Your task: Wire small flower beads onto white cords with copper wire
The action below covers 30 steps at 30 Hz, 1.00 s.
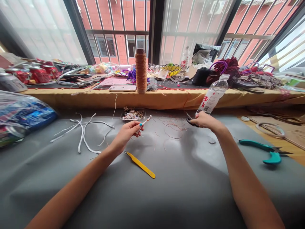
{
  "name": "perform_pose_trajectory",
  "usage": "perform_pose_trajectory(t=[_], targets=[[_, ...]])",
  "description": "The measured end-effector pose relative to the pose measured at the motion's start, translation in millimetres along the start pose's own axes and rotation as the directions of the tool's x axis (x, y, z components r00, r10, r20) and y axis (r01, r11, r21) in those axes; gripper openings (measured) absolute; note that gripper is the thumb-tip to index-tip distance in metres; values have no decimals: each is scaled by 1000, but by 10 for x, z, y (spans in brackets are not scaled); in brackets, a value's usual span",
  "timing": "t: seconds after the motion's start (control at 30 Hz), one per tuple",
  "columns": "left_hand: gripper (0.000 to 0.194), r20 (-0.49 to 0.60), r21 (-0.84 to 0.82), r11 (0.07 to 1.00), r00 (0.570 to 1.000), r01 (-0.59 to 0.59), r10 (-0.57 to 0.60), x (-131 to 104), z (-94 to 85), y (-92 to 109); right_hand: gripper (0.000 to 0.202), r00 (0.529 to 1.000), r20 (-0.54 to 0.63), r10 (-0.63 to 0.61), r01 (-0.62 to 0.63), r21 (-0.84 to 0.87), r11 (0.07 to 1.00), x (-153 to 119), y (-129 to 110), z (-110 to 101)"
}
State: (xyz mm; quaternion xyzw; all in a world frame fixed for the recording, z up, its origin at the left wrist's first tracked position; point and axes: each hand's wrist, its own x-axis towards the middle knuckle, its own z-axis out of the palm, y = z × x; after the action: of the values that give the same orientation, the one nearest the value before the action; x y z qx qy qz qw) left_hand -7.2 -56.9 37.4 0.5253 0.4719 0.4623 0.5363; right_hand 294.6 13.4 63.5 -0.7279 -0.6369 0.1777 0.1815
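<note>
My left hand pinches a thin white cord whose tip points up and to the right, with a bit of orange-brown thread round it near the end. Farther right, my right hand is closed on a pair of black-handled scissors; its blades point away and look small. Between the hands lie loose loops of brown thread on the grey mat. Yellow tweezers rest below my left hand. Just beyond it stands a clear tray of small beads and charms.
White cords lie to the left. Teal pliers lie at the right. A plastic bottle stands behind my right hand. On the cluttered ledge are a spool of brown thread and a phone. A plastic-wrapped pack sits far left.
</note>
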Motion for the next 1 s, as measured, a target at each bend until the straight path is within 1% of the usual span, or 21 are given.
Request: perform_pose_trajectory(t=[0.1,0.13,0.2,0.23,0.27,0.3,0.33,0.37,0.47,0.53,0.6,0.63,0.67,0.7,0.73,0.77,0.8,0.9,1.0], targets=[[19,1,-13,1000,1000,-17,17,6,-4,-3,40,999,-51,-3,15,226,974,-21,-72,-50],[19,2,-19,1000,1000,-20,21,6,-4,-4,42,997,-72,-12,32,281,959,-36,-117,-60],[19,3,-26,999,1000,-22,22,5,-1,-6,41,992,-120,-45,91,418,904,-80,-226,-67],[20,2,-30,999,1000,-22,22,2,1,-6,38,987,-147,-65,131,503,855,-109,-285,-64],[20,-2,-39,999,1000,-23,23,0,2,-6,35,980,-178,-88,183,647,740,-142,-344,-55],[21,-11,-52,998,1000,-24,23,-2,4,-6,34,973,-206,-101,223,750,623,-176,-401,-38],[23,-22,-68,997,999,-25,24,-3,4,-7,33,968,-230,-105,250,810,531,-213,-456,-13],[25,-31,-84,996,999,-30,28,-3,3,-9,33,964,-236,-120,264,840,473,-250,-508,21],[36,-37,-134,990,999,-44,39,6,-8,-20,35,947,-210,-242,296,862,411,-371,-653,178],[36,-30,-157,987,999,-45,41,14,-18,-31,37,924,-154,-349,287,884,369,-469,-745,318],[30,-43,-159,986,998,-48,42,20,-30,-40,38,898,-52,-436,236,894,381,-584,-829,466],[28,-53,-151,987,997,-57,49,23,-34,-42,39,870,35,-492,204,883,422,-644,-865,538],[27,-62,-140,988,996,-71,63,24,-37,-44,40,827,138,-545,175,858,482,-701,-896,606],[26,-73,-127,988,994,-89,80,26,-39,-44,41,786,230,-573,164,818,552,-754,-920,668],[25,-82,-111,988,992,-108,99,27,-39,-44,40,762,285,-581,181,768,614,-800,-939,723],[24,-88,-95,988,989,-125,117,28,-38,-43,40,748,311,-586,213,724,656,-836,-950,771],[22,-90,-80,987,987,-139,132,30,-37,-44,39,747,320,-583,247,681,689,-861,-955,809],[21,-94,-56,988,986,-146,140,40,-35,-54,36,781,283,-557,324,578,748,-883,-945,870],[19,-119,-51,989,984,-136,129,50,-41,-72,31,800,237,-551,354,555,753,-863,-925,874]])
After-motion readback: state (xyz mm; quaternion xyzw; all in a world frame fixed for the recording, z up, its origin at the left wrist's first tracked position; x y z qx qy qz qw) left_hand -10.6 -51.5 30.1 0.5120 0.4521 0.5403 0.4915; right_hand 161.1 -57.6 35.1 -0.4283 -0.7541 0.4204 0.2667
